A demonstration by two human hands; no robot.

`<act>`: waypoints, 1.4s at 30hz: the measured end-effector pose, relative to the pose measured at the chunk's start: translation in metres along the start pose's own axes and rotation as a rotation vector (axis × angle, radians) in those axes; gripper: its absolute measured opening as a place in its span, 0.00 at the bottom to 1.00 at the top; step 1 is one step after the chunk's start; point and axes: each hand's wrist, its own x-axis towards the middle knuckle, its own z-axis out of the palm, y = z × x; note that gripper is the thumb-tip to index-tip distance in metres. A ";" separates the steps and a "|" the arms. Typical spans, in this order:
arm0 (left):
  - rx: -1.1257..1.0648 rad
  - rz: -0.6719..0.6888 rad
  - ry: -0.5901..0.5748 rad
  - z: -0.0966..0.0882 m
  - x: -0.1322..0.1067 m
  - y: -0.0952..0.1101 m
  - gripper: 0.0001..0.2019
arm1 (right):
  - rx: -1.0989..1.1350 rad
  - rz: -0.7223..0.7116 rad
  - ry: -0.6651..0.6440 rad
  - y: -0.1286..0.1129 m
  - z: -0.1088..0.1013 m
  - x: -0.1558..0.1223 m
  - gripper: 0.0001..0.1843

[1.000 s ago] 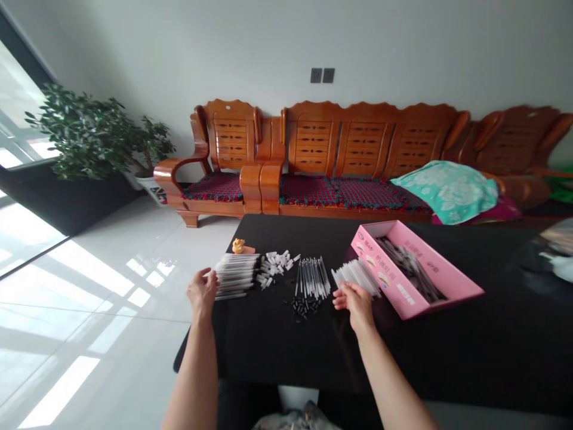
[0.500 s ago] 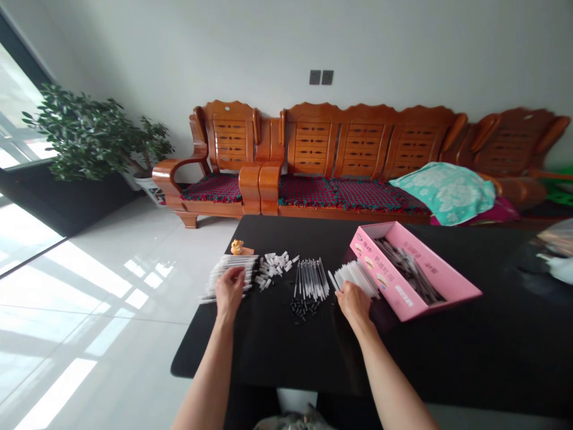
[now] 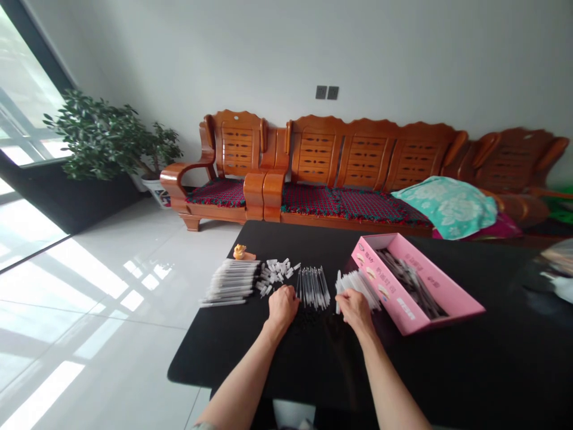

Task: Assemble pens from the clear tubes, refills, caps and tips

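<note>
My right hand (image 3: 354, 307) pinches a white pen barrel (image 3: 338, 286), held upright at the left edge of a row of translucent white barrels (image 3: 358, 283). My left hand (image 3: 283, 307) is closed, its fingertips at the left side of a row of pen refills (image 3: 313, 286); what it holds, if anything, is hidden. Behind that hand lies a heap of white pen caps (image 3: 277, 270). Small black plugs (image 3: 308, 316) are scattered below the refills, blurred. Further left, a stack of white pens (image 3: 230, 283) with dark ends lies on the black table (image 3: 268, 370).
A pink box (image 3: 436, 316) holding dark, slender pieces stands right of the barrels. A small yellow figurine (image 3: 240, 251) sits behind the pen stack. A wooden sofa (image 3: 313, 149) lines the wall past the table, and a clear plastic bag (image 3: 559, 263) lies at far right.
My left hand has moved right, from the pen stack to the left side of the refills. My right hand stays by the barrels, the barrel in it now more upright. The view has shifted slightly.
</note>
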 end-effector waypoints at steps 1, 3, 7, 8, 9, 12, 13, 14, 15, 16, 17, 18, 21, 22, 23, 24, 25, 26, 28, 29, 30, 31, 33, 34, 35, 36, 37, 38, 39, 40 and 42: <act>0.075 -0.016 -0.027 -0.001 0.002 0.002 0.05 | 0.115 0.030 -0.027 0.000 -0.001 -0.002 0.09; 0.163 -0.042 -0.054 -0.002 0.005 0.005 0.08 | 0.341 0.091 -0.070 0.001 -0.002 -0.004 0.08; 0.214 -0.068 -0.047 -0.002 0.005 0.005 0.11 | 0.750 0.126 -0.091 0.002 0.001 -0.005 0.10; 0.216 -0.064 -0.036 -0.002 0.004 0.004 0.11 | 0.827 0.129 -0.094 0.003 0.002 -0.005 0.13; 0.215 -0.060 -0.021 -0.003 0.004 0.003 0.11 | 0.892 0.135 -0.099 0.003 0.002 -0.004 0.16; 0.173 -0.065 0.029 -0.011 0.003 -0.002 0.10 | 1.029 0.166 -0.139 0.005 0.003 -0.004 0.21; 0.141 -0.067 0.046 -0.014 0.003 -0.004 0.09 | 1.065 0.174 -0.149 0.005 0.002 -0.004 0.20; 0.099 -0.065 0.061 -0.018 0.003 -0.005 0.08 | 1.101 0.179 -0.154 0.005 0.002 -0.004 0.19; 0.045 -0.057 0.073 -0.021 0.002 -0.007 0.08 | 1.136 0.178 -0.154 0.005 0.002 -0.004 0.18; -0.020 -0.046 0.076 -0.024 0.001 -0.008 0.07 | 1.171 0.174 -0.151 0.004 0.002 -0.004 0.17; -0.097 -0.034 0.071 -0.027 -0.001 -0.010 0.07 | 1.204 0.166 -0.149 0.002 0.001 -0.004 0.16; -0.184 -0.024 0.059 -0.029 -0.003 -0.011 0.07 | 1.235 0.157 -0.149 0.001 0.001 -0.003 0.15; -0.480 -0.016 0.020 -0.032 -0.010 -0.012 0.05 | 1.306 0.133 -0.163 -0.006 0.001 0.000 0.13; -0.569 -0.016 0.014 -0.033 -0.013 -0.012 0.05 | 1.322 0.130 -0.166 -0.008 0.002 0.001 0.13; -0.648 -0.016 0.009 -0.033 -0.014 -0.012 0.05 | 1.336 0.127 -0.164 -0.010 0.002 0.002 0.12; -0.724 -0.017 0.001 -0.034 -0.016 -0.012 0.06 | 1.349 0.126 -0.158 -0.012 0.002 0.003 0.12; -0.800 -0.019 -0.014 -0.035 -0.017 -0.011 0.06 | 1.362 0.124 -0.151 -0.014 0.003 0.004 0.12; -0.876 -0.020 -0.035 -0.037 -0.018 -0.010 0.07 | 1.374 0.123 -0.141 -0.016 0.003 0.005 0.12; -1.016 -0.021 -0.084 -0.041 -0.020 -0.008 0.08 | 1.399 0.118 -0.118 -0.018 0.002 0.006 0.12; -1.067 -0.021 -0.107 -0.044 -0.021 -0.007 0.09 | 1.414 0.113 -0.105 -0.020 0.002 0.007 0.12; -1.100 -0.021 -0.129 -0.047 -0.023 -0.007 0.10 | 1.428 0.107 -0.089 -0.021 0.001 0.007 0.12; -1.114 -0.020 -0.148 -0.050 -0.024 -0.006 0.10 | 1.442 0.100 -0.073 -0.022 0.000 0.008 0.12; -1.122 -0.014 -0.186 -0.055 -0.027 -0.005 0.11 | 1.465 0.087 -0.047 -0.024 -0.001 0.009 0.11; -1.125 -0.007 -0.205 -0.056 -0.028 -0.004 0.11 | 1.471 0.081 -0.039 -0.024 -0.001 0.010 0.11; -1.127 0.000 -0.222 -0.057 -0.029 -0.004 0.11 | 1.475 0.076 -0.034 -0.025 -0.002 0.010 0.11; -1.130 0.006 -0.235 -0.058 -0.030 -0.004 0.11 | 1.477 0.072 -0.031 -0.025 -0.002 0.011 0.11; -1.133 0.011 -0.244 -0.058 -0.031 -0.003 0.11 | 1.477 0.070 -0.029 -0.025 -0.003 0.011 0.11; -1.135 0.017 -0.250 -0.058 -0.031 -0.003 0.11 | 1.477 0.069 -0.028 -0.025 -0.003 0.011 0.11; -1.135 0.023 -0.255 -0.058 -0.032 -0.002 0.11 | 1.476 0.068 -0.027 -0.024 -0.003 0.011 0.11; -1.135 0.030 -0.257 -0.058 -0.032 -0.002 0.11 | 1.474 0.068 -0.027 -0.024 -0.003 0.011 0.12; -1.135 0.045 -0.266 -0.058 -0.032 0.000 0.11 | 1.471 0.067 -0.031 -0.024 -0.003 0.010 0.12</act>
